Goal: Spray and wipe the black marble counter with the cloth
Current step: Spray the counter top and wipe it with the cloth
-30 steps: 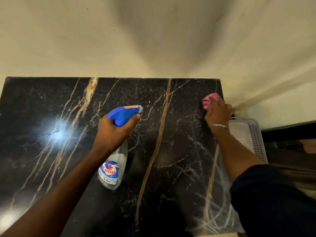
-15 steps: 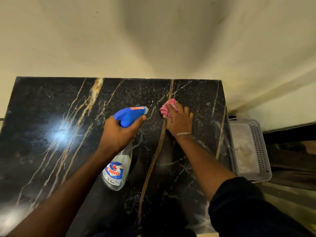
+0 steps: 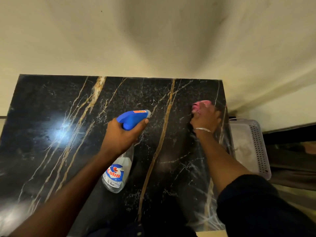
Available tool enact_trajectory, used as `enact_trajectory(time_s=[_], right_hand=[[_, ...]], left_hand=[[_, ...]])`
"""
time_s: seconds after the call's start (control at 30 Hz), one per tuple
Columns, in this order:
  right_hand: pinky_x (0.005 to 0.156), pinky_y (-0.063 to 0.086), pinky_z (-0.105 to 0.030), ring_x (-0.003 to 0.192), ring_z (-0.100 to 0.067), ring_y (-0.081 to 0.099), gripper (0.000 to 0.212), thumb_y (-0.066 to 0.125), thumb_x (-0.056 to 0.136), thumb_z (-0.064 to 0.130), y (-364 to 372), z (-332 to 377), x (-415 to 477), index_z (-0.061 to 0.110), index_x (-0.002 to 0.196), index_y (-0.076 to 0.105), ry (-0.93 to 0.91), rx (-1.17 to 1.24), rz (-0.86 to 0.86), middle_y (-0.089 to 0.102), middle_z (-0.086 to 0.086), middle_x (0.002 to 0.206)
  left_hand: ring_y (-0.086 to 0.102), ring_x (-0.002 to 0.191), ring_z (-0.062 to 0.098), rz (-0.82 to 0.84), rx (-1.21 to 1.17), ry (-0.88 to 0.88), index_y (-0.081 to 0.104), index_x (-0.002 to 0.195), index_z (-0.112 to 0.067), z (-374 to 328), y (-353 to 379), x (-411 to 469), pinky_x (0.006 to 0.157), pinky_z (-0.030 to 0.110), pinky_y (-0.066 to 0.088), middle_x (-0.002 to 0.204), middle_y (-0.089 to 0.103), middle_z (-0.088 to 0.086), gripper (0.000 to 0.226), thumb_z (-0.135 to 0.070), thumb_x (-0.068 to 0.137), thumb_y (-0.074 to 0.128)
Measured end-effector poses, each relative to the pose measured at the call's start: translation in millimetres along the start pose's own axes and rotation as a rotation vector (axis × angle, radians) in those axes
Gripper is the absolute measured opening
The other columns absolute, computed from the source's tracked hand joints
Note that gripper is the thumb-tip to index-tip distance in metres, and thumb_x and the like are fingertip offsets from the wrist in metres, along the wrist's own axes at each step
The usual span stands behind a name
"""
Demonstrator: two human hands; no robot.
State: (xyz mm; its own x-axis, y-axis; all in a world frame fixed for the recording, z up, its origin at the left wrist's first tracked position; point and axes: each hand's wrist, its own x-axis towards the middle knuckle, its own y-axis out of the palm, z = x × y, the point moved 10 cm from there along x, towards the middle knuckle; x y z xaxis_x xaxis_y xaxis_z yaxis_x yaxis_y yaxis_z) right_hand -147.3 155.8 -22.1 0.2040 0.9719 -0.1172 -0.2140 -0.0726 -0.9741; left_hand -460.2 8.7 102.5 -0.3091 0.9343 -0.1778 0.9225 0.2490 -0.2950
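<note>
The black marble counter [image 3: 51,117], veined with gold and white, fills the lower half of the view. My left hand [image 3: 122,134] grips a clear spray bottle [image 3: 118,175] by its blue trigger head, nozzle pointing right, above the middle of the counter. My right hand [image 3: 205,117] presses a pink cloth [image 3: 202,104] onto the counter near its far right corner; the hand covers most of the cloth and the hand is motion-blurred. Faint wet streaks show on the right part of the marble.
A pale perforated plastic basket [image 3: 258,147] stands just off the counter's right edge. A cream wall [image 3: 153,40] rises behind the counter's far edge. A light reflection glares on the marble at the left.
My right hand has swept the pink cloth from beside the bottle's nozzle back to the far right of the counter. My left hand and the bottle have hardly moved.
</note>
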Motion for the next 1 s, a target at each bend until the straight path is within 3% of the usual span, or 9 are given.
enact_trajectory(time_s=[0.17, 0.3, 0.37, 0.5, 0.57, 0.67, 0.77, 0.9, 1.0], right_hand=[[0.090, 0.039, -0.042, 0.113, -0.029, 0.044, 0.053, 0.059, 0.088, 0.037, 31, 103, -68, 0.030, 0.140, 0.049, -0.312, 0.029, 0.067, 0.045, -0.004, 0.140], [0.088, 0.040, -0.043, 0.112, -0.030, 0.047, 0.056, 0.062, 0.085, 0.036, 34, 100, -77, 0.031, 0.140, 0.051, -0.491, -0.020, 0.098, 0.050, -0.002, 0.140], [0.090, 0.041, -0.044, 0.113, -0.030, 0.046, 0.056, 0.061, 0.085, 0.030, 25, 66, -57, 0.033, 0.139, 0.051, -0.425, -0.022, 0.091, 0.049, -0.001, 0.140], [0.104, 0.038, -0.050, 0.127, -0.036, 0.042, 0.054, 0.063, 0.088, 0.030, 1, -40, -3, 0.033, 0.140, 0.048, -0.122, -0.056, 0.047, 0.045, -0.006, 0.144], [0.102, 0.038, -0.051, 0.127, -0.039, 0.040, 0.050, 0.063, 0.089, 0.028, -9, -79, 9, 0.029, 0.138, 0.051, 0.044, -0.038, 0.029, 0.044, -0.009, 0.143], [0.100, 0.036, -0.050, 0.127, -0.040, 0.039, 0.051, 0.065, 0.089, 0.028, -11, -82, -2, 0.026, 0.139, 0.051, 0.178, -0.021, 0.000, 0.041, -0.011, 0.145], [0.099, 0.035, -0.046, 0.123, -0.036, 0.042, 0.049, 0.060, 0.090, 0.029, -3, -28, -36, 0.028, 0.138, 0.051, 0.074, 0.017, -0.024, 0.044, -0.009, 0.143], [0.085, 0.040, -0.040, 0.107, -0.027, 0.048, 0.044, 0.057, 0.088, 0.034, 21, 73, -98, 0.031, 0.131, 0.053, -0.220, 0.060, 0.023, 0.050, -0.004, 0.132], [0.083, 0.045, -0.041, 0.105, -0.029, 0.051, 0.054, 0.063, 0.083, 0.034, 38, 112, -130, 0.028, 0.135, 0.055, -0.410, 0.015, 0.068, 0.053, -0.004, 0.134]], left_hand=[[0.059, 0.048, 0.009, 0.014, -0.002, 0.001, 0.067, 0.093, -0.019, -2, 1, -4, 0.048, 0.018, 0.048, 0.058, 0.061, 0.000, 0.011, -0.026, 0.088, 0.074], [0.058, 0.045, 0.013, 0.006, -0.025, 0.002, 0.066, 0.086, -0.023, -5, 7, -8, 0.045, 0.020, 0.048, 0.057, 0.059, 0.008, 0.009, -0.025, 0.088, 0.074], [0.057, 0.044, 0.012, 0.009, -0.013, 0.014, 0.065, 0.084, -0.020, -5, 9, -8, 0.045, 0.020, 0.048, 0.056, 0.059, 0.008, 0.011, -0.024, 0.088, 0.074], [0.057, 0.044, 0.011, 0.028, 0.020, 0.032, 0.065, 0.082, -0.018, -5, 12, -9, 0.046, 0.022, 0.049, 0.055, 0.059, 0.008, 0.014, -0.025, 0.089, 0.074], [0.056, 0.043, 0.008, 0.022, 0.023, 0.030, 0.065, 0.081, -0.021, -6, 12, -10, 0.045, 0.020, 0.048, 0.054, 0.059, 0.005, 0.012, -0.025, 0.088, 0.074], [0.057, 0.044, 0.008, 0.020, 0.016, 0.022, 0.065, 0.082, -0.022, -5, 12, -12, 0.046, 0.020, 0.049, 0.054, 0.059, 0.003, 0.012, -0.027, 0.088, 0.074], [0.058, 0.044, 0.012, 0.020, 0.024, 0.022, 0.066, 0.081, -0.020, -7, 11, -14, 0.046, 0.023, 0.050, 0.053, 0.060, 0.003, 0.014, -0.029, 0.088, 0.074], [0.058, 0.043, 0.013, 0.003, 0.004, 0.022, 0.065, 0.078, -0.025, -9, 10, -17, 0.045, 0.025, 0.050, 0.051, 0.059, 0.001, 0.014, -0.030, 0.087, 0.075], [0.059, 0.044, 0.013, 0.001, 0.020, 0.022, 0.065, 0.078, -0.028, -11, 10, -20, 0.046, 0.025, 0.051, 0.053, 0.060, 0.003, 0.014, -0.032, 0.086, 0.075]])
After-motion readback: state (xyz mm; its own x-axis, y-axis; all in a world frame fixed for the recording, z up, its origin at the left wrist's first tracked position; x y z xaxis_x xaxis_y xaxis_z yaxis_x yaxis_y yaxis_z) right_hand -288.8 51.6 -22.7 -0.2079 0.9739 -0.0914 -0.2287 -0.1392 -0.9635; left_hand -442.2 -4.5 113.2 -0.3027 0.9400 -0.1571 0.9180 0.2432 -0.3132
